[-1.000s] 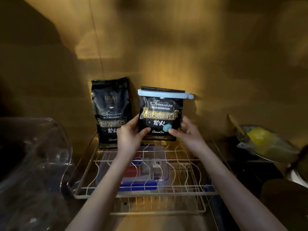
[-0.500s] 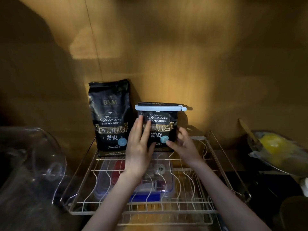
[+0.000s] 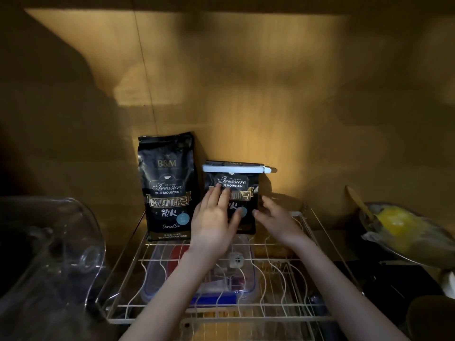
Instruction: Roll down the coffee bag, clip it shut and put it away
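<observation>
clipped coffee bag [image 3: 231,205] standing upright beside unopened coffee bag [image 3: 168,188] on wire rack [image 3: 317,242] | left hand [image 3: 211,225] fingers spread flat, steadying its front | right hand [image 3: 275,220] open, gripping nothing | white bag clip [image 3: 236,168] sealing the rolled top

A white wire rack [image 3: 302,244] inside a wooden cabinet carries two black coffee bags upright at its back edge: a tall sealed bag [image 3: 168,188] at left and, just beside it, a shorter rolled-down bag [image 3: 246,193] closed by a pale clip [image 3: 234,168]
</observation>
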